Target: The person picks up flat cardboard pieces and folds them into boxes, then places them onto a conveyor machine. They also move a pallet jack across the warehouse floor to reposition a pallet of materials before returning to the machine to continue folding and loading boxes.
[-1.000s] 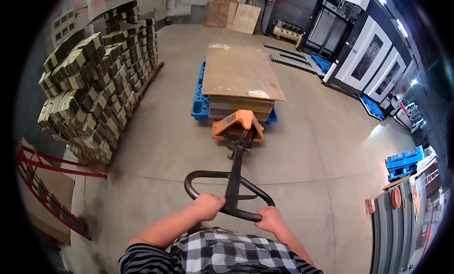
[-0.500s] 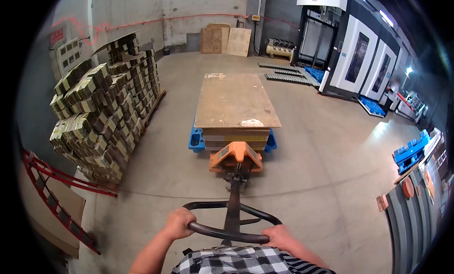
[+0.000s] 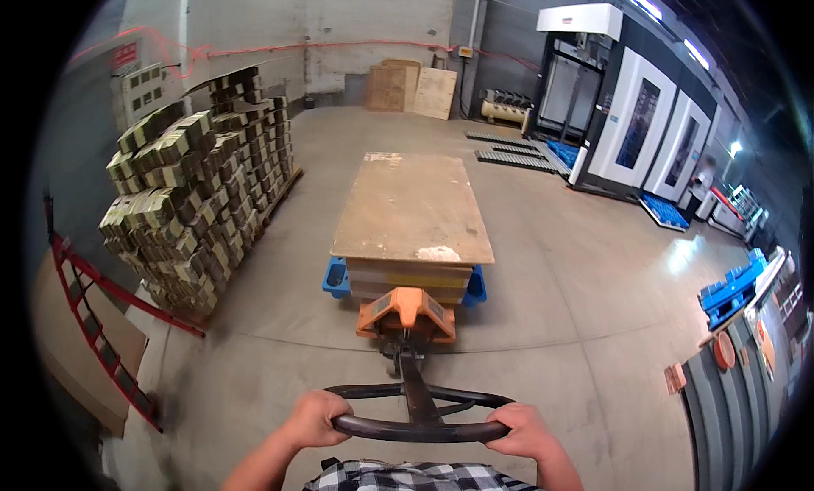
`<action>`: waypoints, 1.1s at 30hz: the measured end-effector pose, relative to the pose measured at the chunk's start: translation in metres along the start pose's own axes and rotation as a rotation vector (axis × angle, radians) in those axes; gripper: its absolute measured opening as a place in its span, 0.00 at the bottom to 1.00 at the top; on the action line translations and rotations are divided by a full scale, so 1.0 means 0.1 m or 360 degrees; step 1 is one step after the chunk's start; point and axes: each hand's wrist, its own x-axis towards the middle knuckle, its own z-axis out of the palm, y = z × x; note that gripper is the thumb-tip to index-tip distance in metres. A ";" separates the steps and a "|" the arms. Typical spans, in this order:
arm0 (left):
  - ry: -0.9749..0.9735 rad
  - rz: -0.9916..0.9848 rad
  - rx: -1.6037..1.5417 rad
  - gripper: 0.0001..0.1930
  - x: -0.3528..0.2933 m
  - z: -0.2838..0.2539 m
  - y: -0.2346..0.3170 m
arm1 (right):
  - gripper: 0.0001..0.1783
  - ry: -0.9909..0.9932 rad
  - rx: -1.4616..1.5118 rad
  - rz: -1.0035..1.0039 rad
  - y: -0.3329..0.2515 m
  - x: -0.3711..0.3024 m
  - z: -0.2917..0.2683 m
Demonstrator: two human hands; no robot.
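My left hand (image 3: pixel 315 419) is closed round the left side of the black loop handle (image 3: pixel 420 430) of a hand pallet truck. On the right side of that loop, my right hand (image 3: pixel 524 430) is wrapped in the same way. The handle's shaft runs forward to the truck's orange body (image 3: pixel 407 311). Beyond it, a blue plastic pallet (image 3: pixel 336 277) bears a stack of flat sheets (image 3: pixel 407 279). A worn brown board (image 3: pixel 415 207) covers the stack, with pale scuffed patches at its near and far ends. The forks are hidden under the load.
Tall piles of bundled pieces (image 3: pixel 199 194) stand on the left, with a red ladder-like frame (image 3: pixel 102 347) nearer me. A large white and black machine (image 3: pixel 640 118) stands at the back right. Grey panels (image 3: pixel 733 398) and blue pallets (image 3: pixel 731 289) lie along the right side. Boards (image 3: pixel 411 88) lean on the far wall.
The pallet truck and its load have come toward me, its wheels now at the floor line. They sit lower and slightly farther left in view. Both hands stay on the handle.
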 end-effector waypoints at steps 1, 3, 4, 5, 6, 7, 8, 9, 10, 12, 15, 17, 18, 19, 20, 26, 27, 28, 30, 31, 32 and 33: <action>0.0043 -0.0063 -0.0034 0.08 0.04 -0.01 0.10 | 0.13 0.0115 0.0027 -0.0065 -0.01 -0.02 -0.12; 0.0126 -0.0193 -0.0110 0.08 0.14 -0.08 0.29 | 0.13 0.0365 0.0153 0.0056 0.02 -0.05 -0.28; 0.0194 -0.0206 -0.0041 0.08 0.22 -0.11 0.34 | 0.13 0.0495 0.0232 0.0122 0.06 -0.08 -0.32; 0.0195 -0.0261 -0.0080 0.09 0.27 -0.16 0.38 | 0.13 0.0598 0.0219 0.0127 0.18 -0.08 -0.31; 0.0422 -0.0059 0.0017 0.09 0.37 -0.15 0.34 | 0.13 0.0703 0.0207 0.0137 0.40 -0.04 -0.30; 0.0514 -0.0004 0.0108 0.10 0.49 -0.18 0.34 | 0.14 0.0757 0.0306 0.0186 0.59 0.00 -0.27; 0.0657 0.0050 0.0179 0.11 0.57 -0.22 0.36 | 0.16 0.0806 0.0406 0.0230 0.76 0.09 -0.23; 0.0739 0.0148 0.0294 0.12 0.66 -0.28 0.34 | 0.17 0.0915 0.0582 0.0114 0.93 0.17 -0.15; 0.0813 0.0206 0.0332 0.14 0.74 -0.31 0.29 | 0.16 0.1022 0.0602 0.0093 0.91 0.28 -0.12; 0.0968 0.0314 0.0390 0.13 0.93 -0.42 0.25 | 0.17 0.1155 0.0666 0.0042 0.82 0.43 -0.10; 0.1035 0.0456 0.0422 0.12 1.18 -0.58 -0.03 | 0.17 0.1296 0.0709 0.0051 0.63 0.60 -0.04; 0.0968 0.0418 0.0319 0.12 1.37 -0.69 -0.15 | 0.16 0.1396 0.0761 0.0149 0.43 0.71 -0.03; 0.0932 0.0404 0.0270 0.12 1.46 -0.73 -0.21 | 0.14 0.1499 0.0786 0.0204 0.44 0.79 0.03; 0.0903 0.0420 0.0242 0.12 1.55 -0.76 -0.30 | 0.14 0.1591 0.0804 0.0276 0.42 0.84 0.09; 0.0884 0.0439 0.0213 0.12 1.63 -0.80 -0.38 | 0.13 0.1683 0.0818 0.0337 0.36 0.91 0.14; 0.0695 0.0617 0.0044 0.13 1.83 -0.93 -0.66 | 0.08 0.2218 0.0617 0.0449 -0.14 0.75 0.55; 0.0699 0.0707 -0.0082 0.13 1.84 -0.92 -0.67 | 0.07 0.2311 0.0603 0.0421 -0.29 0.67 0.64; 0.0706 0.0725 -0.0156 0.12 1.82 -0.93 -0.68 | 0.07 0.2355 0.0580 0.0417 -0.46 0.62 0.72; 0.0690 0.0745 -0.0179 0.12 1.75 -0.98 -0.72 | 0.08 0.2359 0.0556 0.0508 -0.75 0.53 0.91; 0.0695 0.0776 -0.0149 0.11 1.72 -1.04 -0.72 | 0.09 0.2381 0.0529 0.0533 -0.87 0.48 0.98; 0.0679 0.0831 -0.0123 0.11 1.74 -1.06 -0.69 | 0.10 0.2364 0.0518 0.0475 -0.94 0.40 1.06; 0.0659 0.0816 -0.0055 0.11 1.75 -1.07 -0.71 | 0.13 0.2376 0.0454 0.0659 -0.99 0.31 1.15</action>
